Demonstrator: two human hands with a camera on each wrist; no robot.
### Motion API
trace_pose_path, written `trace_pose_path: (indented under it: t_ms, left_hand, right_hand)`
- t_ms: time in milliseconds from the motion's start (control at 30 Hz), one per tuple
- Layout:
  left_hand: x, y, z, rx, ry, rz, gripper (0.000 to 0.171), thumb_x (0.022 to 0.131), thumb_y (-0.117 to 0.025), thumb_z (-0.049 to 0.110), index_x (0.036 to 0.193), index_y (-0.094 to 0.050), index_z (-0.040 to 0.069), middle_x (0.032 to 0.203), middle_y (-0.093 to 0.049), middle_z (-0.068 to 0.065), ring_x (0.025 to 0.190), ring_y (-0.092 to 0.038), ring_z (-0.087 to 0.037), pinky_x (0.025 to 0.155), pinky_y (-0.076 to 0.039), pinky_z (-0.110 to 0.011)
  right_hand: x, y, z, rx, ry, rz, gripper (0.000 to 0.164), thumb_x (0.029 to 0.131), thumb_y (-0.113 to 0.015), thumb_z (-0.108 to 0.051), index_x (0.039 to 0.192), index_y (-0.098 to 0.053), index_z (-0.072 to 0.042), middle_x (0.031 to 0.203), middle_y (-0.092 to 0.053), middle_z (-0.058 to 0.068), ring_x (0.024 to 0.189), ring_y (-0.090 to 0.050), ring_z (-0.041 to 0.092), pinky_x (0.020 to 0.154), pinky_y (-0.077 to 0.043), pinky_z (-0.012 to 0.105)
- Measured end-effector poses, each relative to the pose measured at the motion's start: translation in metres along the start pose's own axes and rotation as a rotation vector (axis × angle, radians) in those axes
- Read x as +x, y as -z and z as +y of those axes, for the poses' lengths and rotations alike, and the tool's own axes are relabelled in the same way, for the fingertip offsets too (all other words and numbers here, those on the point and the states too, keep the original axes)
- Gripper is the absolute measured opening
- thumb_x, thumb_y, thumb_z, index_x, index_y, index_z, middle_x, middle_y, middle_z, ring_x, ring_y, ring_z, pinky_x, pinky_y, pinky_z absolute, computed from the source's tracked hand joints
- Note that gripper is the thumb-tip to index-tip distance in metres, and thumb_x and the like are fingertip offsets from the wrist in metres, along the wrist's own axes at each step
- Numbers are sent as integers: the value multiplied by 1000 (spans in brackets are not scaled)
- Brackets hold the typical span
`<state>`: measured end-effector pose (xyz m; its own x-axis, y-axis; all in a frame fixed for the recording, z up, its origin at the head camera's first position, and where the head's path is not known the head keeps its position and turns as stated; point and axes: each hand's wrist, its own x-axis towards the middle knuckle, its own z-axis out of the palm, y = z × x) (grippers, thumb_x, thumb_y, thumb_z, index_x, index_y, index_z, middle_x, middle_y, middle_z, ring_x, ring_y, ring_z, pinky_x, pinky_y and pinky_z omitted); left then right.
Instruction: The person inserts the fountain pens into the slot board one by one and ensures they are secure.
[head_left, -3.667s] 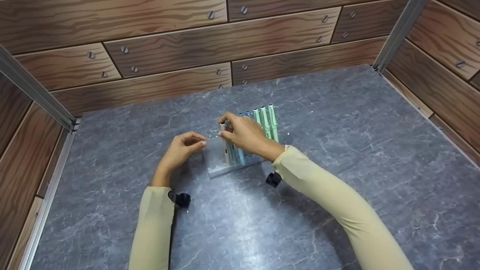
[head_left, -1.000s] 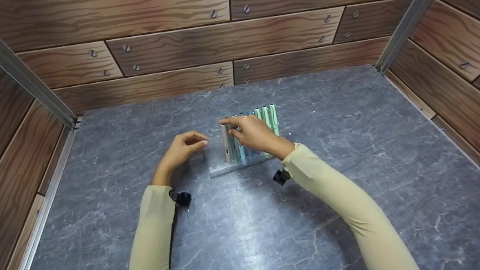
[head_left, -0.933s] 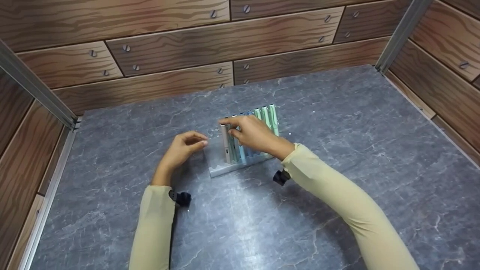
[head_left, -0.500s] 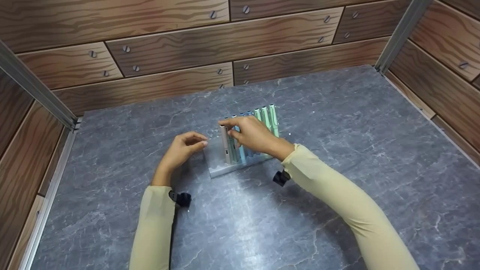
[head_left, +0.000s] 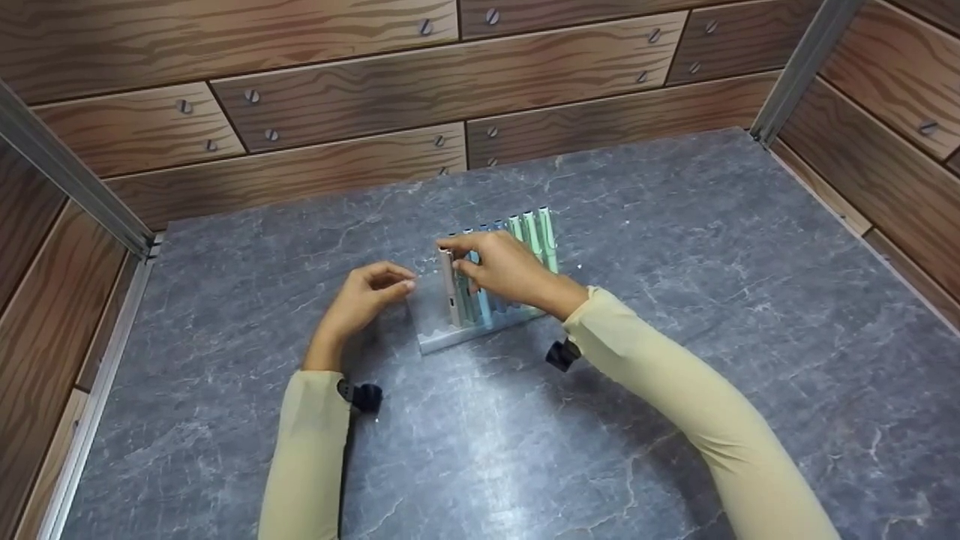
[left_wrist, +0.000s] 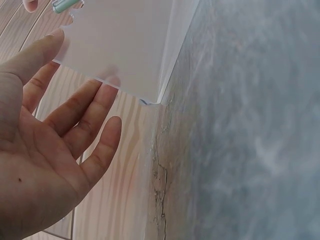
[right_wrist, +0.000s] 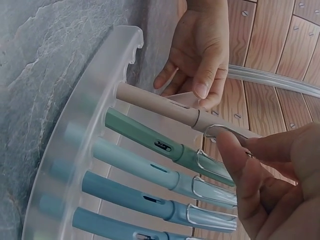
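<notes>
A frosted pen stand (head_left: 457,342) sits upright mid-table, holding a row of clip pens. The beige pen (head_left: 453,289) is the leftmost, its lower end in a notch. My right hand (head_left: 511,270) pinches its capped top between thumb and index finger, and covers parts of the pens behind. Beside the beige pen are a green pen (right_wrist: 142,134) and a pale blue-green pen (right_wrist: 135,160) in the right wrist view. My left hand (head_left: 365,298) holds the stand's left side edge; in the left wrist view its thumb is before the frosted panel (left_wrist: 120,45), with fingertips behind.
Light green pens (head_left: 545,236) fill the right end of the row, with blue pens (right_wrist: 122,195) further left. Several notches lie left of the beige pen. The grey marbled table (head_left: 675,262) is enclosed by wood-patterned walls (head_left: 337,112).
Since the earliest frame, my right hand has shifted slightly right and its thumb has slid back along the beige pen's top. Over the last second little moves. My left hand stays in place.
</notes>
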<state>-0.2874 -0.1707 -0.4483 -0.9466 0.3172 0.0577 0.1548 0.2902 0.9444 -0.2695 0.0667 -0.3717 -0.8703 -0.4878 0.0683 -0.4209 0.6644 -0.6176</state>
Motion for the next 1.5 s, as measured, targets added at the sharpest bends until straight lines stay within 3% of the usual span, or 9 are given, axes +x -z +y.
trace_pose_path:
  t_ms: [167,467,833,1067,1300,1500]
  left_hand:
    - [1,0,0,17,-7,2,25,90,-68,14,107,-67,-4,93,-68,3,83,-61,-7,78,-50,-29]
    - [0,1,2,27,29,-9,28,90,-68,17,111,-67,-2,101,-69,-6,89,-63,-10,82,-50,-31]
    - [1,2,3,31,46,-19,30,91,-67,15,113,-65,-5,103,-69,-7,88,-62,-7,83,-50,-31]
    - [-13,1,33,59,51,-26,26,92,-65,12,111,-65,-5,102,-69,-9,87,-61,-7,80,-49,-26]
    - [-1,2,3,47,44,-13,30,91,-67,16,113,-65,-4,103,-69,-7,88,-61,-7,81,-50,-27]
    - [-2,1,3,46,47,-7,27,90,-69,19,110,-68,1,103,-70,-8,89,-63,-9,83,-51,-33]
  right_hand:
    - [2,-2,0,-14,-13,36,40,97,-58,-17,137,-55,-21,110,-71,4,64,-68,25,44,-36,22]
    - [5,-8,-1,-92,-27,107,39,94,-62,-30,132,-59,-21,97,-73,1,53,-59,8,45,-39,21]
    - [6,-14,0,-186,-19,133,42,94,-62,-34,134,-57,-23,92,-74,1,61,-61,13,48,-41,23]
    - [6,-17,2,-241,-16,129,46,93,-64,-32,137,-53,-24,76,-68,1,55,-54,12,45,-36,23]
    - [6,-18,4,-308,-44,111,51,93,-63,-37,141,-48,-27,58,-49,-2,46,-35,9,41,-27,22]
    - [8,-20,6,-354,-51,103,56,91,-64,-39,143,-44,-29,56,-47,-1,47,-36,11,41,-28,24]
